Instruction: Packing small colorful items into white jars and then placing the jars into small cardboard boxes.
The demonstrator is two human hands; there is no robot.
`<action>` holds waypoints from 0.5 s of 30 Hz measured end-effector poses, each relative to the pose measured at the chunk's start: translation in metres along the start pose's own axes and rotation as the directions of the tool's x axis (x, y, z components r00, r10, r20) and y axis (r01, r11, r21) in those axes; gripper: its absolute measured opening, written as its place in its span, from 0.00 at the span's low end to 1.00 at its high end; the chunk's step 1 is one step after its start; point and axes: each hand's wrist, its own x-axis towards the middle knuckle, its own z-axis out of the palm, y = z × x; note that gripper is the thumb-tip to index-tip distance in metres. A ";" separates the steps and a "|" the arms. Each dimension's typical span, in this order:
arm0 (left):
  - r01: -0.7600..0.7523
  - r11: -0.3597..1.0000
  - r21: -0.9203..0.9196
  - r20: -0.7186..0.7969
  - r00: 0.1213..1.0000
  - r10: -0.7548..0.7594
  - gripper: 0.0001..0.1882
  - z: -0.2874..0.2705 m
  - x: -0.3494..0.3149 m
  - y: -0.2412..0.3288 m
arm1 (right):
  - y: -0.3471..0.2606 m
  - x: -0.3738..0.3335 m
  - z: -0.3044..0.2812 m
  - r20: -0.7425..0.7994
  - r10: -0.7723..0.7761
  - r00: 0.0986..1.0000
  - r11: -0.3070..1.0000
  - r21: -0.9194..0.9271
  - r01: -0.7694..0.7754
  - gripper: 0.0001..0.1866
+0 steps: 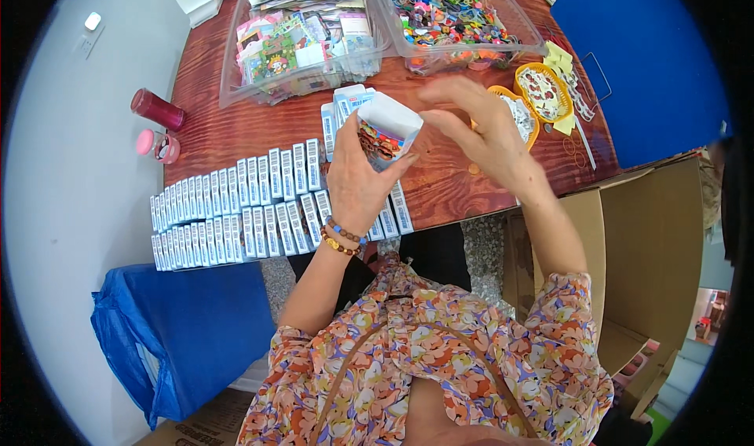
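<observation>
My left hand point(355, 177) grips a small cardboard box point(390, 114) by its sides, in front of my chest. The box's white top flap stands up, and its printed side shows colourful pictures. To the right of the box, my right hand point(488, 128) is raised with thumb and fingers apart, and nothing shows between them. Several blue-and-white boxes point(343, 100) lie just behind the held one. Two long rows of upright slim boxes point(236, 185) line the table's near edge at the left, passing partly behind my left hand.
A clear bin of printed cards point(302, 41) and a clear bin of small colourful trinkets point(455, 14) stand at the back. Yellow baskets point(565, 104) hold small pieces at the right. A red bottle point(159, 110) and pink-lidded jar point(161, 146) are at the left; a large carton point(648, 234) is right.
</observation>
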 end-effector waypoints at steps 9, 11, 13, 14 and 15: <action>0.059 0.984 -0.168 0.055 0.997 -0.050 0.46 0.003 -0.007 0.014 | -0.002 -0.035 0.083 -0.264 0.437 0.860 0.786 0.577 -0.223 0.18; 0.029 0.946 -0.322 0.058 0.998 -0.010 0.39 0.002 -0.014 -0.001 | 0.000 -0.036 0.075 -0.221 0.432 0.874 0.693 0.701 -0.165 0.19; 0.134 0.732 -0.668 0.122 0.990 -0.070 0.31 -0.003 -0.019 -0.012 | 0.010 -0.039 0.071 -0.164 0.304 0.938 0.630 0.773 -0.069 0.21; 0.177 0.702 -0.690 0.198 0.979 -0.052 0.28 -0.021 -0.016 0.003 | 0.011 -0.042 0.070 -0.161 0.308 0.938 0.627 0.776 -0.072 0.21; 0.183 0.703 -0.687 0.202 0.978 -0.057 0.28 -0.020 -0.019 0.002 | 0.012 -0.044 0.070 -0.162 0.269 0.949 0.659 0.750 -0.058 0.22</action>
